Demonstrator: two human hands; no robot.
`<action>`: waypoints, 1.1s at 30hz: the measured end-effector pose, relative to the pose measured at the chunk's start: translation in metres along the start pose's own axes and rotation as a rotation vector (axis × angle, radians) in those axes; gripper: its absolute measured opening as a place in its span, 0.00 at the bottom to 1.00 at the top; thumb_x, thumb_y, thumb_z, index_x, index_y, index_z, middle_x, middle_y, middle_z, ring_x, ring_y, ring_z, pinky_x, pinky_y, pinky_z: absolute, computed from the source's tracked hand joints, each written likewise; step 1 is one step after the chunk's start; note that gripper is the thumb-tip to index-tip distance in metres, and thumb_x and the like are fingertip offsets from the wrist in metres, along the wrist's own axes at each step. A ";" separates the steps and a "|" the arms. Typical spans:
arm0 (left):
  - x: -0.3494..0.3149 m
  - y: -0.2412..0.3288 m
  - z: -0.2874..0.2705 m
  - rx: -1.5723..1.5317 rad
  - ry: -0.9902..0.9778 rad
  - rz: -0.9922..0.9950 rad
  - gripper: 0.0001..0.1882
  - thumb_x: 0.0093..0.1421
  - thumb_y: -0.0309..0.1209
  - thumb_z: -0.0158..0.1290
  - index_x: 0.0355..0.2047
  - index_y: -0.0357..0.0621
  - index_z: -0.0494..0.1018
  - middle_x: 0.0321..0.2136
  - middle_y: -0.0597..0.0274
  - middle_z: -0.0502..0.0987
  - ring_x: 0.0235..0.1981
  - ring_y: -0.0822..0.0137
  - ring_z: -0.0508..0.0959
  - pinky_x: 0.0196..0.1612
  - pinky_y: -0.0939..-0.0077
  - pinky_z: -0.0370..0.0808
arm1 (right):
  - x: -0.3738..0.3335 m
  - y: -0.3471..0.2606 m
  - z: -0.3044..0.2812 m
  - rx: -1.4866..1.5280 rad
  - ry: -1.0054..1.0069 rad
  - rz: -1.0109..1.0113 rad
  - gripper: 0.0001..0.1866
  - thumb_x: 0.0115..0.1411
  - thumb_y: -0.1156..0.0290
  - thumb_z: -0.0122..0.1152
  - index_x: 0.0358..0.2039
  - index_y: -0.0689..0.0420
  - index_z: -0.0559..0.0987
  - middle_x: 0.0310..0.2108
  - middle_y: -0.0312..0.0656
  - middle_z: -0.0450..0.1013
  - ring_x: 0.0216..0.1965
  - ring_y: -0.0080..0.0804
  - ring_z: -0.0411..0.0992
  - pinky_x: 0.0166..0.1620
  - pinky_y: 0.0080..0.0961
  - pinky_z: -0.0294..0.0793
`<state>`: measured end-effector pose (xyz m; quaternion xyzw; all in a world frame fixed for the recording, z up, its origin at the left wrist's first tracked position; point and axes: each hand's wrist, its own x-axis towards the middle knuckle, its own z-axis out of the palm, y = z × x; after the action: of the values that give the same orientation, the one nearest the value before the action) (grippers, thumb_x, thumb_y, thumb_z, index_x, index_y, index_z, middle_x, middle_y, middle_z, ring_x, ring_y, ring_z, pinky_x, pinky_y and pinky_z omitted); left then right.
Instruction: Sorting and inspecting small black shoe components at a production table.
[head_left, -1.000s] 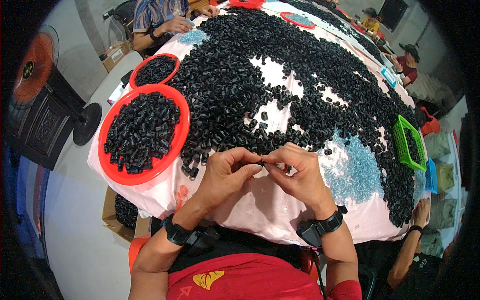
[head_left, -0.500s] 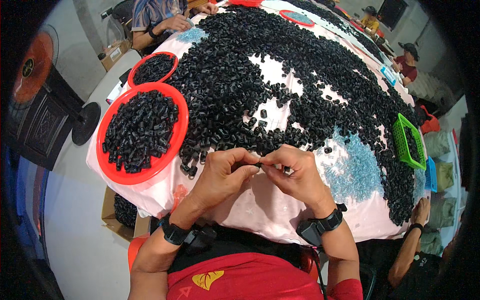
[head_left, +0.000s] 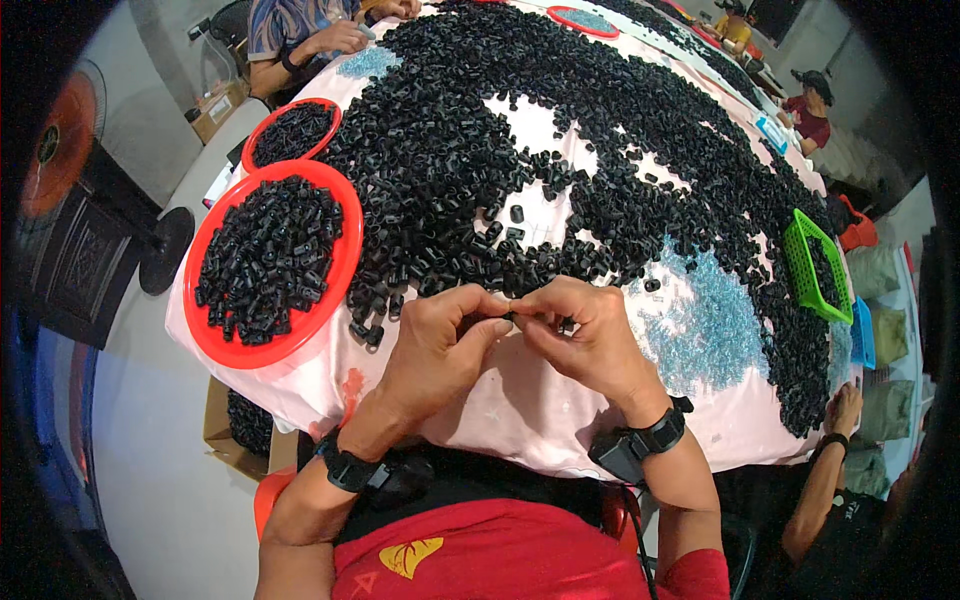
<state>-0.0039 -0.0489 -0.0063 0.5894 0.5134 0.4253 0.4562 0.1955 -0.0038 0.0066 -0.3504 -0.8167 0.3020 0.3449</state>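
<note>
My left hand (head_left: 440, 340) and my right hand (head_left: 590, 335) meet over the near edge of the table, fingertips almost touching. Both are closed in a pinch on a small black plastic piece (head_left: 512, 317), mostly covered by the fingers. Another dark bit (head_left: 568, 326) shows among the fingers of my right hand. Just beyond my hands spreads a large heap of small black plastic pieces (head_left: 430, 200). To the right of my right hand lies a pile of tiny clear bluish parts (head_left: 705, 325).
A red round tray (head_left: 352, 215) of black pieces stands at the left, a smaller red tray (head_left: 250, 140) behind it. A green basket (head_left: 803, 262) and a blue one (head_left: 862, 332) sit at the right edge. Other people work around the table; a co-worker's hand (head_left: 845, 408) rests at the right.
My hands stay together at the same place, with only a small shift of the fingers. The whole view has moved slightly; the heap and trays look unchanged.
</note>
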 end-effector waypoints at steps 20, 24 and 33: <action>0.010 -0.008 0.005 -0.628 -0.089 -0.213 0.09 0.69 0.34 0.57 0.41 0.40 0.78 0.33 0.65 0.82 0.32 0.77 0.81 0.36 0.83 0.77 | 0.010 -0.007 0.004 -0.156 0.105 -0.246 0.22 0.46 0.76 0.77 0.44 0.62 0.81 0.34 0.44 0.77 0.33 0.42 0.75 0.37 0.33 0.77; 0.013 -0.011 0.005 -0.640 -0.102 -0.218 0.09 0.68 0.34 0.58 0.40 0.41 0.79 0.31 0.67 0.82 0.30 0.79 0.79 0.34 0.84 0.75 | 0.013 -0.004 0.004 -0.218 0.136 -0.332 0.23 0.46 0.77 0.76 0.44 0.62 0.81 0.36 0.45 0.78 0.35 0.42 0.76 0.40 0.33 0.79; 0.011 -0.009 0.001 -0.825 -0.105 -0.236 0.12 0.71 0.36 0.52 0.44 0.40 0.78 0.37 0.63 0.83 0.36 0.74 0.82 0.37 0.81 0.76 | 0.011 -0.012 -0.002 -0.217 0.139 -0.326 0.20 0.48 0.77 0.74 0.43 0.63 0.80 0.35 0.46 0.79 0.33 0.43 0.76 0.37 0.35 0.77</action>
<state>-0.0036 -0.0371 -0.0148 0.3154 0.3404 0.5095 0.7246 0.1873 -0.0012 0.0204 -0.2688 -0.8647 0.1274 0.4048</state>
